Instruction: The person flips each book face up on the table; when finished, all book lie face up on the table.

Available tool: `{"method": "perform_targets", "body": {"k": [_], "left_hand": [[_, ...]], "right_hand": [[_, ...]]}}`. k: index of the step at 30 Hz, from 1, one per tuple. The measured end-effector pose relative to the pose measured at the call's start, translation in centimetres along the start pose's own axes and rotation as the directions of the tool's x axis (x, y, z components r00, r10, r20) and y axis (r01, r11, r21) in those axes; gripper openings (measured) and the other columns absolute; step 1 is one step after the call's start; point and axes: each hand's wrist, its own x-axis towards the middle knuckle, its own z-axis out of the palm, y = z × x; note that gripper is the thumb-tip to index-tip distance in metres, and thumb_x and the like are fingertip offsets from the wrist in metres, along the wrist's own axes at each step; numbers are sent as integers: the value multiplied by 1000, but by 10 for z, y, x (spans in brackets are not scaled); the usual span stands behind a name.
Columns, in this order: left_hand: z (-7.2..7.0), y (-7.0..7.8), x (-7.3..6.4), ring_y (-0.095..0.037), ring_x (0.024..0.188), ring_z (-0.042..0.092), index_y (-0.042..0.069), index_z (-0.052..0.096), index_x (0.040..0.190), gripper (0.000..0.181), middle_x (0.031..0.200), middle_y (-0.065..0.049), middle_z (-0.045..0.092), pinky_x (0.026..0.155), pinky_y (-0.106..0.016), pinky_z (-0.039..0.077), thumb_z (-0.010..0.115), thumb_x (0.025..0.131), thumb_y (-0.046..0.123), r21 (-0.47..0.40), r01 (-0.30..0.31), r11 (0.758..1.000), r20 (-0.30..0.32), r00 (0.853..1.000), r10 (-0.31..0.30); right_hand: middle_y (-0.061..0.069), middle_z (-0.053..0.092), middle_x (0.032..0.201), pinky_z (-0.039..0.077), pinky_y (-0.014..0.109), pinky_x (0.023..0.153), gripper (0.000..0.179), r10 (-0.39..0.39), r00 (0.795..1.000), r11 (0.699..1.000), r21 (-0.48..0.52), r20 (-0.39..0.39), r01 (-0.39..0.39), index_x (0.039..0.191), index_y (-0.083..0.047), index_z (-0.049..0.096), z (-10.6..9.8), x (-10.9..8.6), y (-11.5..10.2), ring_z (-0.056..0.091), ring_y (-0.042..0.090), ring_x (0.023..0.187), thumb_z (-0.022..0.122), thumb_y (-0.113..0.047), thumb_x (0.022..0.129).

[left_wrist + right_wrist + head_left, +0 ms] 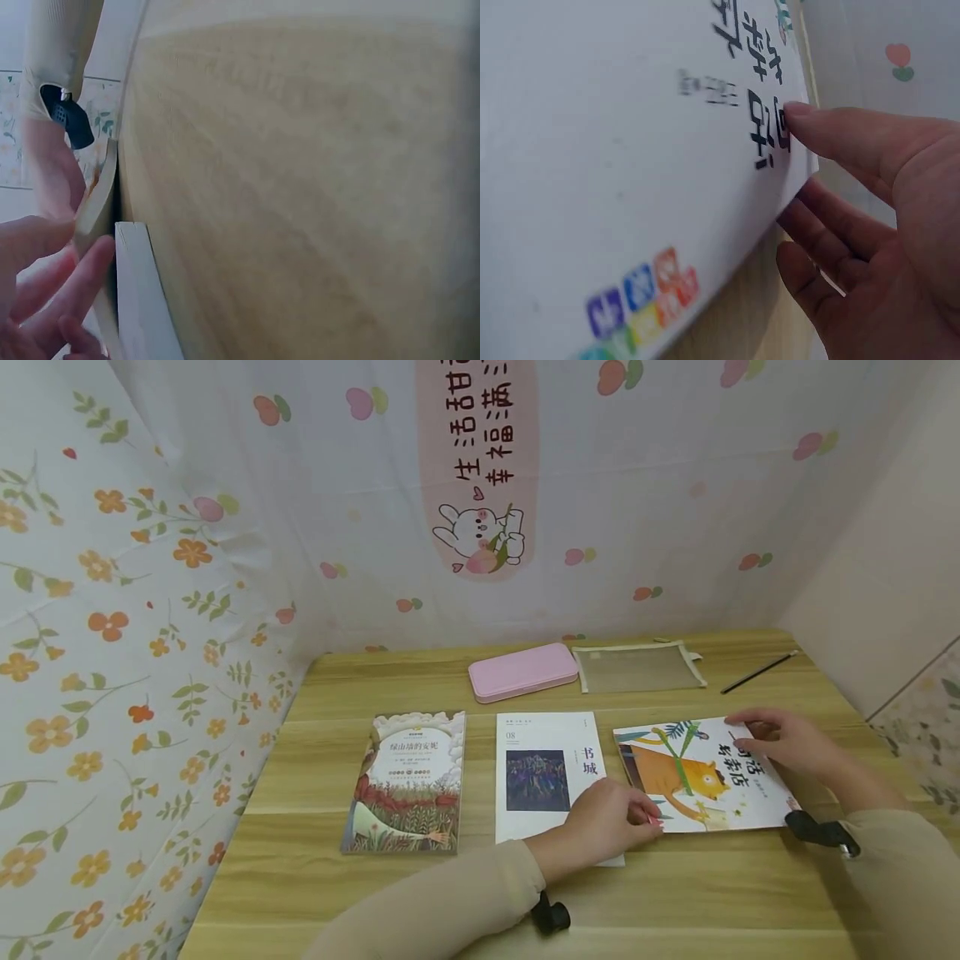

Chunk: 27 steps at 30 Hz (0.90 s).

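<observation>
A picture book (690,777) with an orange animal on its white cover lies at the right, slightly turned. My left hand (600,818) pinches its lower left corner between thumb and fingers. In the left wrist view, the book's edge (96,217) bends a little and stands above a white book's spine (142,300). My right hand (795,745) grips the upper right corner; the right wrist view shows the thumb (840,135) on the cover and fingers below. Left of it rests a white book (525,735) with a dark square picture, partly hidden by my left hand and forearm.
A book with a red-flower cover (408,785) lies farther left on the wooden table (300,877). Along the back are a pink pencil case (523,672), a mesh zip pouch (637,668) and a dark pencil (759,672). Printed curtains (337,527) hang behind.
</observation>
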Motion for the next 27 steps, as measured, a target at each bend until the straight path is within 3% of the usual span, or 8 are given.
{"method": "perform_targets", "body": {"k": [4, 8, 11, 15, 20, 24, 27], "left_hand": [[-6, -5, 4, 15, 65, 50, 34, 82, 95, 7, 78, 25, 71, 58, -8, 38, 76, 95, 37, 149, -11, 989, 39, 999, 5], [-23, -17, 23, 10, 71, 54, 33, 82, 98, 8, 86, 22, 73, 61, -10, 39, 76, 95, 37, 237, 30, 971, 8, 999, -33], [-38, -26, 42, 3, 81, 58, 29, 80, 108, 16, 94, 17, 73, 66, -13, 42, 77, 94, 34, 243, 70, 967, 0, 997, -72], [-52, -36, 65, -2, 98, 64, 25, 77, 118, 27, 107, 13, 75, 79, -17, 49, 79, 92, 31, 221, 91, 971, 52, 993, -104], [-59, -41, 78, -7, 118, 64, 24, 75, 123, 31, 124, 12, 72, 96, -23, 51, 79, 92, 30, 229, 93, 969, 104, 987, -120], [-57, -42, 81, -12, 131, 59, 25, 74, 127, 35, 135, 10, 68, 103, -27, 50, 78, 93, 28, 240, 65, 968, 129, 987, -98], [-55, -42, 82, -14, 131, 57, 25, 74, 129, 36, 137, 10, 67, 104, -26, 48, 78, 93, 28, 256, 45, 966, 136, 987, -82]], "right_hand": [[27, 68, 120, 47, 25, 69, 46, -62, 998, 996, -60, 11, 63, 128, -1, 68, 2, -6, -1, 60, 18, 91, 81, -24, 90], [25, 70, 116, 47, 27, 70, 42, -75, 997, 993, -96, -12, 74, 121, 1, 72, 2, -17, -2, 60, 16, 90, 84, -20, 87], [19, 71, 108, 45, 30, 69, 40, -34, 999, 993, -118, -23, 31, 118, 0, 73, 3, -29, -2, 58, 19, 88, 85, -21, 86], [11, 67, 97, 41, 29, 65, 43, -1, 1000, 991, -134, -15, -1, 121, -4, 72, 7, -45, -5, 52, 17, 81, 84, -25, 86], [1, 55, 83, 33, 27, 58, 48, 1, 999, 986, -167, -32, -7, 121, -5, 72, 14, -62, -14, 43, 11, 71, 86, -32, 84], [9, 59, 92, 39, 32, 65, 61, 3, 1000, 976, -218, -7, -4, 119, -3, 73, 12, -72, -16, 49, 19, 80, 92, -37, 73], [20, 64, 104, 48, 45, 74, 67, -7, 1000, 972, -236, 3, 7, 119, -3, 73, 10, -80, -14, 56, 28, 88, 95, -37, 66]]}}
